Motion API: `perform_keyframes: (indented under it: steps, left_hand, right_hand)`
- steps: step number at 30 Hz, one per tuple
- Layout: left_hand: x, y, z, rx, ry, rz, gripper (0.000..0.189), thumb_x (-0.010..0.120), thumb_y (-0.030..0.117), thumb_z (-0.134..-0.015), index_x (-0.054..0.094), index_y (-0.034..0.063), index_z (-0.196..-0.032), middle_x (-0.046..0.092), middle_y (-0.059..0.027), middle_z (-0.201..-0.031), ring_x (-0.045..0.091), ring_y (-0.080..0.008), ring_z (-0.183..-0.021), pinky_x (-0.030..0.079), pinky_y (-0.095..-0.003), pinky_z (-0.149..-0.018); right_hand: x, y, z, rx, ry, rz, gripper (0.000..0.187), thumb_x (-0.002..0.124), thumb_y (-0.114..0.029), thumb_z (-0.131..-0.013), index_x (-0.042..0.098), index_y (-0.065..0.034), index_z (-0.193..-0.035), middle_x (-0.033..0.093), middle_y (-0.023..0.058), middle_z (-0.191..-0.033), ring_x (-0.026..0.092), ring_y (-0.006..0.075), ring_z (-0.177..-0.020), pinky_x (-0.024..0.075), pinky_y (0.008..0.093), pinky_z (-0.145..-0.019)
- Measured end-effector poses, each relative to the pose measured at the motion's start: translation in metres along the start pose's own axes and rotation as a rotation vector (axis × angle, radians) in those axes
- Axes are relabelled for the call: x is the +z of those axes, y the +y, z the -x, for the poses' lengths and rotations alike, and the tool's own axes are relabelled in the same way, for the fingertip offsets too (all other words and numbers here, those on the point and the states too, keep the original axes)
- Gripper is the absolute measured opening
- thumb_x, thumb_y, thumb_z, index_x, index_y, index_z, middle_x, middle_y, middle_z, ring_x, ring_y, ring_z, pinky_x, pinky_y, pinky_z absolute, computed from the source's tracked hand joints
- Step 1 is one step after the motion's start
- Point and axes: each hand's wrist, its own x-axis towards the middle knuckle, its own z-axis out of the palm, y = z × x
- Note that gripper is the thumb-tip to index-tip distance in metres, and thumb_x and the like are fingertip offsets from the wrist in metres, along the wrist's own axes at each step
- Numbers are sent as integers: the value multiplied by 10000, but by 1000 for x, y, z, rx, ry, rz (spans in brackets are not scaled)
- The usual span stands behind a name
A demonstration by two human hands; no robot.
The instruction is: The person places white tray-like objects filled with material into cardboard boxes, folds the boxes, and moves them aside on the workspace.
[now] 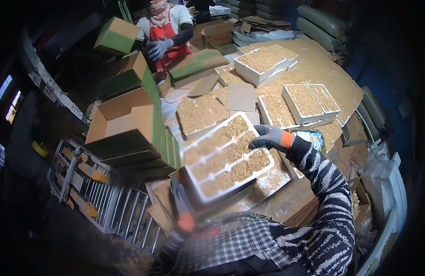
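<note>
A white foam tray (212, 177), its several long rows filled with brown, sawdust-like material, is held tilted in front of me. My right hand (272, 138), in a grey glove with an orange cuff, grips its far right edge. Below the tray is a cardboard box (179, 176), mostly hidden by it. My left hand (181, 201), gloved and slightly blurred, lies with straight fingers along the box's left side, just left of the tray's near corner. Whether it also touches the tray is not plain.
Open green-and-brown cartons (126, 127) stand to the left, by a roller conveyor (133, 214). More filled foam trays (260, 65) and loose cardboard sheets (240, 96) lie on the table (323, 69). Across it, a person in a red apron (167, 32) has a carton (117, 36) beside them.
</note>
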Motion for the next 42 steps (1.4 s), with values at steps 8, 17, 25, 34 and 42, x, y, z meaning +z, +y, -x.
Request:
perform_keyframes:
  steps: [8, 17, 25, 34, 42]
  left_hand:
    - [41, -28, 18, -748, 453, 904, 721, 495, -119, -887, 338, 137, -1542, 518, -30, -1287, 479, -85, -845, 434, -238, -695]
    - [49, -86, 59, -690, 339, 593, 731, 469, -92, -852, 332, 113, -1540, 537, -75, -1214, 430, -95, -680, 368, -252, -561]
    - [0, -46, -12, -526, 221, 56, 771, 642, 88, -856, 274, 0, -1527, 357, -174, -1542, 357, -288, -1403, 287, -355, -1152]
    - [120, -68, -250, -490, -568, 366, 849, 777, 183, -822, 310, 30, -1515, 461, -199, -1462, 477, -281, -1325, 420, -386, -1056]
    - [282, -144, -302, -289, -1005, -116, 911, 815, 425, -728, 417, 81, -1471, 498, -150, -1438, 542, -292, -1238, 489, -435, -981]
  right_hand:
    - [123, 61, -23, -88, 83, 413, 877, 603, -292, -834, 163, 9, -1530, 238, 309, -1543, 349, 390, -1405, 346, 400, -1134]
    - [149, 101, -68, -132, -290, 1406, 178, 755, -265, -719, 775, -139, -843, 718, 92, -841, 700, 269, -778, 556, 380, -667]
    - [55, 106, 3, -263, 494, 501, 329, 636, -313, -903, 635, -133, -1178, 692, 133, -999, 671, 319, -914, 531, 426, -840]
    - [-147, 321, 17, 368, 1007, 569, 250, 718, -323, -835, 697, -94, -933, 666, 150, -1019, 637, 345, -968, 495, 440, -859]
    - [-154, 325, 24, 142, 1335, 386, 236, 696, -168, -820, 654, -72, -1033, 638, 167, -1065, 617, 367, -988, 492, 437, -865]
